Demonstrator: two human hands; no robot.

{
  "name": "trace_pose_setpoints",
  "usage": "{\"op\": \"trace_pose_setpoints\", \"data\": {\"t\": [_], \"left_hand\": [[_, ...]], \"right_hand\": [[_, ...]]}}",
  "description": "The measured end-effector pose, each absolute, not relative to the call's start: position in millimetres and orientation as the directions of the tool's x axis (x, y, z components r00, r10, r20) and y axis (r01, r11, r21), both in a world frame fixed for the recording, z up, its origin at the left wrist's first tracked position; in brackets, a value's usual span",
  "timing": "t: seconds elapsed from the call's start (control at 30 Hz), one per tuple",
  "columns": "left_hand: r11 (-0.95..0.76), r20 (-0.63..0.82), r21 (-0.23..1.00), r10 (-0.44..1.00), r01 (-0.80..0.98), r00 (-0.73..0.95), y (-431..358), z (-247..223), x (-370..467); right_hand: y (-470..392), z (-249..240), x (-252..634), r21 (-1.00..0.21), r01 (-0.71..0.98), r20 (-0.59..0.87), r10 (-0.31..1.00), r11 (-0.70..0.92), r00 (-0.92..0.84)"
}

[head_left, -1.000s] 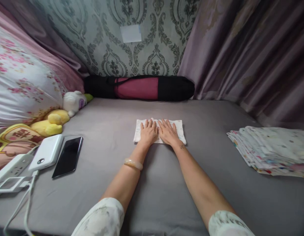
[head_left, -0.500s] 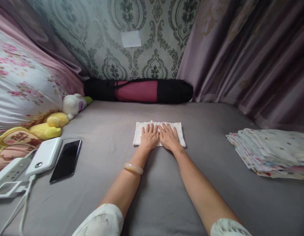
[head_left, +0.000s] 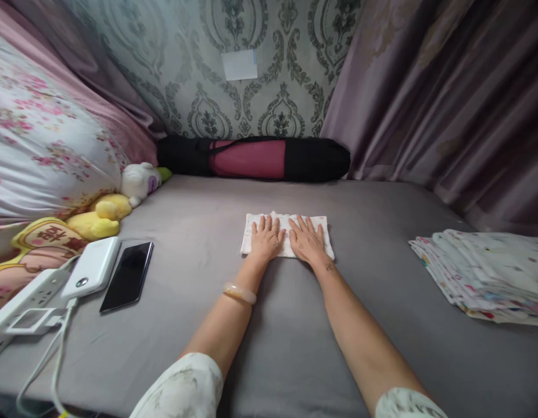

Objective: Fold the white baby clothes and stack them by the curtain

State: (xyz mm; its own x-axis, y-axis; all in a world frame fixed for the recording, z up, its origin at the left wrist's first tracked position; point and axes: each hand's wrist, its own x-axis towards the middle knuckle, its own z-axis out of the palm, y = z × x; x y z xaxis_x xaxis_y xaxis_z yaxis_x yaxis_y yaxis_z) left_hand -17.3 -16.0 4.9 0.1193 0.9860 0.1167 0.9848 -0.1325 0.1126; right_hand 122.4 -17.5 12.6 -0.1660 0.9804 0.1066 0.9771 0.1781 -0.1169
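Note:
A folded white cloth [head_left: 286, 222] with a faint print lies flat on the grey bed sheet [head_left: 295, 325], in the middle of the head view. My left hand [head_left: 267, 240] presses flat on its left half, fingers spread and pointing away from me. On the right half rests my right hand [head_left: 307, 241], also flat with its fingers apart. Both palms cover part of the cloth, and a strip of it shows between them. Off to the right sits a stack of folded printed cloths [head_left: 487, 273].
At the left lie a black phone [head_left: 126, 277], a white power bank [head_left: 92, 267], a power strip [head_left: 29, 299] with cables, and plush toys [head_left: 94, 217]. Behind them leans a floral pillow [head_left: 46, 139]. A black and red long bag [head_left: 251, 158] lies along the wall.
My right hand has slid slightly right across the cloth, widening the gap between my hands. The whole view has shifted a little, so most things appear further right.

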Motion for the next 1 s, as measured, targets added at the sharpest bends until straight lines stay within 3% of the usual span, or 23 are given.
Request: {"op": "trace_pose_setpoints", "data": {"t": [0.57,0.8,1.0], "left_hand": [[-0.005,0.164,0.137,0.986,0.991,-0.018,-15.4,6.5,-30.1],[0.041,0.085,0.164,0.995,0.986,-0.056,-13.8,5.2,-35.0],[0.095,0.106,0.175,0.988,0.98,-0.115,-14.3,12.1,-44.2]], "right_hand": [[-11.9,9.0,134.0,-0.131,0.986,0.102,0.991,0.101,-0.088],[-10.3,4.8,134.7,-0.135,0.987,0.103,0.992,0.082,-0.068],[-6.7,5.5,150.1,-0.141,0.99,0.1,0.995,-0.012,0.026]]}}
